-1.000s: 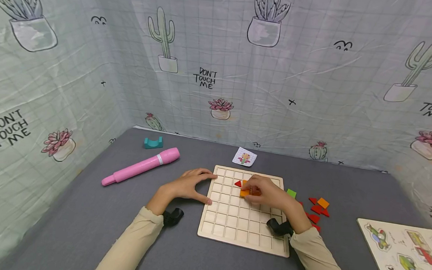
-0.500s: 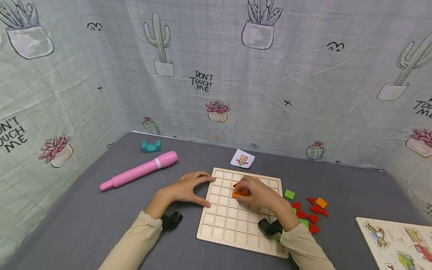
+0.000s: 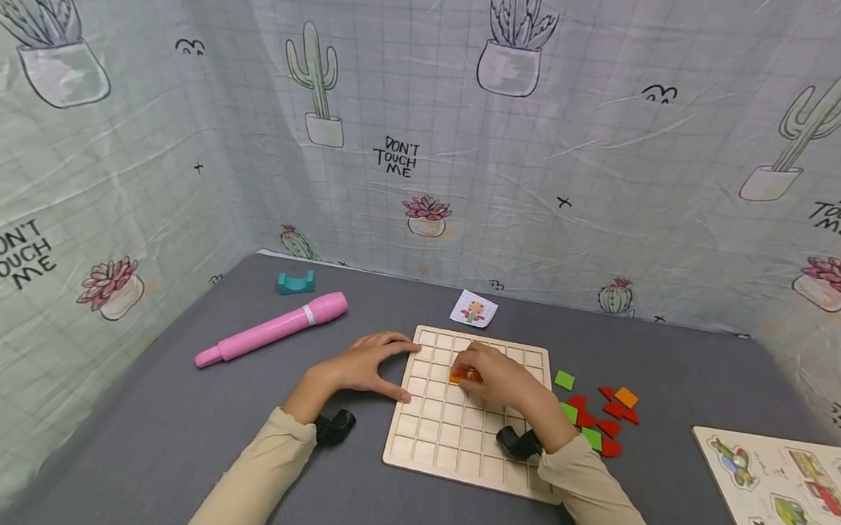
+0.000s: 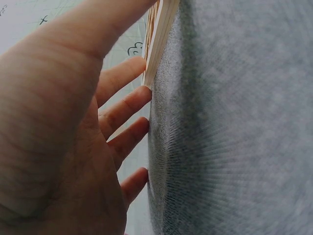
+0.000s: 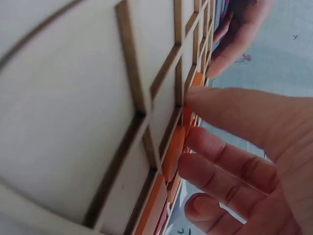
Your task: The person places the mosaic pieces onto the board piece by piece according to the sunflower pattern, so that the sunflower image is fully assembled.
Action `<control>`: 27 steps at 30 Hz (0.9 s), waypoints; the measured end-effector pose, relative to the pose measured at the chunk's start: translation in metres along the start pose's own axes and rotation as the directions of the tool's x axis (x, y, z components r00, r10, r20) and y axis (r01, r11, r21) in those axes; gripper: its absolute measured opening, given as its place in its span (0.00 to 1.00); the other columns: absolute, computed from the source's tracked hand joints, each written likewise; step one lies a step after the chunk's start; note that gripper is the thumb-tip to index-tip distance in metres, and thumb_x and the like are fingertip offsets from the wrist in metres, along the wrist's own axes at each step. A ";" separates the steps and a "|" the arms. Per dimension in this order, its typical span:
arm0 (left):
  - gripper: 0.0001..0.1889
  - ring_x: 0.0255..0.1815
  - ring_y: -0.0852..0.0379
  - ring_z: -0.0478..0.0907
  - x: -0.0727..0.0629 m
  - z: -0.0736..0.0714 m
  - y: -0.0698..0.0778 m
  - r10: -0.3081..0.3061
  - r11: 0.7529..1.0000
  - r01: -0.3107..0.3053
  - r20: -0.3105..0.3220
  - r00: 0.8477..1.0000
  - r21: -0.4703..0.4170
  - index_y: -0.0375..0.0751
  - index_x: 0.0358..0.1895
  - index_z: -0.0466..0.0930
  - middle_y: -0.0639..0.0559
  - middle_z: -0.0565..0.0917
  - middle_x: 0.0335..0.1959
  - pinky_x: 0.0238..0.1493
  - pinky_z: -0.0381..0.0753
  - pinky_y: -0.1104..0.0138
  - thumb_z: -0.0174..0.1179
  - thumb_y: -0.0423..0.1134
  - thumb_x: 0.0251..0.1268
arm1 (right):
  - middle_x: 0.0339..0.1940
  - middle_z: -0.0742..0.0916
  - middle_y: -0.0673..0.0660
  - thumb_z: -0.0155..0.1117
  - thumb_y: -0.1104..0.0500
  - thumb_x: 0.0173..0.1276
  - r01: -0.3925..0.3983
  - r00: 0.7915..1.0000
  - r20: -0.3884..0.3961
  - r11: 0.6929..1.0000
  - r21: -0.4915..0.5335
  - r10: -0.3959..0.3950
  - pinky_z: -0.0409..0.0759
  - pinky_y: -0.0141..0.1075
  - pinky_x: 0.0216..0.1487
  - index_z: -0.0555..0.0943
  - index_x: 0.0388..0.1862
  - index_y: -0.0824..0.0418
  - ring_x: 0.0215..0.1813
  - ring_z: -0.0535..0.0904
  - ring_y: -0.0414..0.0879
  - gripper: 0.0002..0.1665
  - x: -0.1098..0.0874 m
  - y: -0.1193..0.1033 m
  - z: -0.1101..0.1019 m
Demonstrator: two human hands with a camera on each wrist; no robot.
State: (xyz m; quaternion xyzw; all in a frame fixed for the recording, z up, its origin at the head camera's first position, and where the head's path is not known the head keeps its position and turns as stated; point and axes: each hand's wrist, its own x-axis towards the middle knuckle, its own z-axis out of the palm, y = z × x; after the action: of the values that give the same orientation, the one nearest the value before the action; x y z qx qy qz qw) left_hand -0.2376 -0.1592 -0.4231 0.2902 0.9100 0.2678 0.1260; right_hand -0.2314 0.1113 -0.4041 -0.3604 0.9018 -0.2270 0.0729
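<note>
A pale wooden grid board lies on the grey table. My left hand rests at its left edge, fingers spread, with the thumb and a fingertip on the rim; the left wrist view shows the fingers extended beside the board's edge. On the upper part of the board, my right hand pinches an orange tile between thumb and index finger, low over the cells. Further orange tiles sit in cells beside it in the right wrist view. The hand hides much of these pieces in the head view.
Right of the board lie loose red pieces, green tiles and an orange tile. A pattern card is behind the board. A pink pen-shaped object, a teal holder and a picture puzzle lie further out.
My right hand has shifted left across the board with the orange tile and now covers the red triangle that showed earlier. Green tiles beside the forearm have come into view. My left hand stays put.
</note>
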 end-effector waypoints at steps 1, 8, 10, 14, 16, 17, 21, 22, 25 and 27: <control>0.43 0.71 0.42 0.59 0.000 0.000 0.000 0.000 1.000 0.000 0.000 1.000 0.002 0.48 0.71 0.67 0.46 0.66 0.69 0.69 0.52 0.42 0.72 0.56 0.51 | 0.39 0.81 0.54 0.69 0.65 0.64 -0.002 1.000 0.002 1.000 0.002 0.002 0.76 0.35 0.41 0.83 0.40 0.61 0.38 0.75 0.44 0.06 0.000 0.000 0.000; 0.42 0.72 0.42 0.59 0.001 0.000 0.000 0.010 1.000 -0.010 0.008 1.000 0.008 0.49 0.71 0.67 0.46 0.66 0.69 0.69 0.52 0.42 0.72 0.56 0.51 | 0.39 0.81 0.55 0.68 0.66 0.64 0.007 1.000 -0.010 1.000 0.023 -0.007 0.77 0.34 0.41 0.84 0.41 0.63 0.37 0.74 0.45 0.06 -0.002 0.003 0.001; 0.42 0.72 0.42 0.59 0.002 0.000 0.000 0.010 1.000 -0.010 0.007 1.000 0.009 0.49 0.71 0.67 0.46 0.66 0.69 0.69 0.52 0.42 0.72 0.56 0.51 | 0.40 0.81 0.56 0.67 0.67 0.64 0.023 1.000 -0.018 1.000 0.021 -0.022 0.77 0.35 0.41 0.84 0.42 0.64 0.38 0.75 0.45 0.07 -0.002 0.004 0.002; 0.42 0.71 0.42 0.59 0.001 0.000 -0.001 0.004 1.000 -0.004 0.002 1.000 0.010 0.49 0.71 0.68 0.47 0.66 0.69 0.69 0.52 0.43 0.72 0.56 0.51 | 0.42 0.82 0.57 0.65 0.67 0.65 0.042 0.999 -0.029 0.999 0.022 -0.041 0.78 0.38 0.44 0.83 0.45 0.65 0.41 0.77 0.47 0.10 -0.003 0.005 0.002; 0.42 0.71 0.43 0.59 0.001 0.000 -0.001 0.001 1.000 -0.001 0.001 1.000 0.009 0.49 0.71 0.68 0.47 0.66 0.69 0.69 0.52 0.43 0.72 0.56 0.51 | 0.44 0.82 0.58 0.65 0.67 0.65 0.044 0.998 -0.034 0.999 0.028 -0.043 0.79 0.40 0.46 0.83 0.47 0.66 0.43 0.77 0.48 0.12 -0.005 0.005 0.001; 0.42 0.71 0.43 0.59 0.001 0.000 -0.001 0.000 1.000 0.000 0.001 1.000 0.008 0.49 0.71 0.68 0.47 0.66 0.69 0.69 0.52 0.43 0.72 0.56 0.51 | 0.45 0.82 0.58 0.65 0.66 0.65 0.043 0.998 -0.037 0.999 0.031 -0.042 0.79 0.40 0.47 0.82 0.48 0.66 0.44 0.77 0.48 0.13 -0.006 0.005 0.000; 0.43 0.71 0.42 0.59 0.000 0.000 -0.001 -0.003 1.000 0.003 -0.001 1.000 -0.002 0.48 0.71 0.67 0.46 0.66 0.69 0.69 0.51 0.42 0.72 0.56 0.51 | 0.46 0.83 0.58 0.65 0.65 0.66 0.048 0.997 -0.055 0.997 0.052 -0.045 0.77 0.37 0.44 0.82 0.50 0.66 0.41 0.76 0.47 0.14 -0.012 0.008 -0.004; 0.43 0.71 0.42 0.59 0.000 0.000 -0.001 -0.002 1.000 0.002 -0.001 1.000 -0.003 0.48 0.71 0.67 0.46 0.66 0.69 0.69 0.51 0.42 0.72 0.56 0.51 | 0.45 0.83 0.58 0.65 0.65 0.67 0.052 0.997 -0.062 0.997 0.060 -0.048 0.77 0.36 0.42 0.82 0.50 0.66 0.39 0.75 0.46 0.13 -0.014 0.009 -0.005; 0.42 0.71 0.42 0.59 0.000 0.000 -0.002 0.003 1.000 -0.003 -0.004 1.000 -0.007 0.48 0.71 0.68 0.46 0.66 0.69 0.69 0.52 0.42 0.73 0.55 0.51 | 0.42 0.83 0.57 0.65 0.65 0.66 0.062 0.994 -0.090 0.995 0.080 -0.055 0.75 0.33 0.37 0.82 0.47 0.66 0.36 0.74 0.45 0.11 -0.022 0.012 -0.008; 0.42 0.71 0.42 0.59 0.000 0.000 -0.002 0.006 1.000 -0.006 -0.003 1.000 -0.008 0.48 0.70 0.68 0.46 0.66 0.69 0.69 0.52 0.42 0.73 0.56 0.51 | 0.39 0.83 0.56 0.65 0.66 0.66 0.064 0.993 -0.106 0.993 0.099 -0.054 0.75 0.32 0.35 0.83 0.46 0.67 0.34 0.74 0.45 0.10 -0.029 0.014 -0.010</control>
State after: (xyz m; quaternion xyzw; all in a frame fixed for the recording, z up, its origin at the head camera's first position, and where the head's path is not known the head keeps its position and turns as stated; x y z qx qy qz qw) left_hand -0.2384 -0.1608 -0.4241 0.2920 0.9083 0.2721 0.1252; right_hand -0.2219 0.1437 -0.4028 -0.3706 0.8804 -0.2934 0.0377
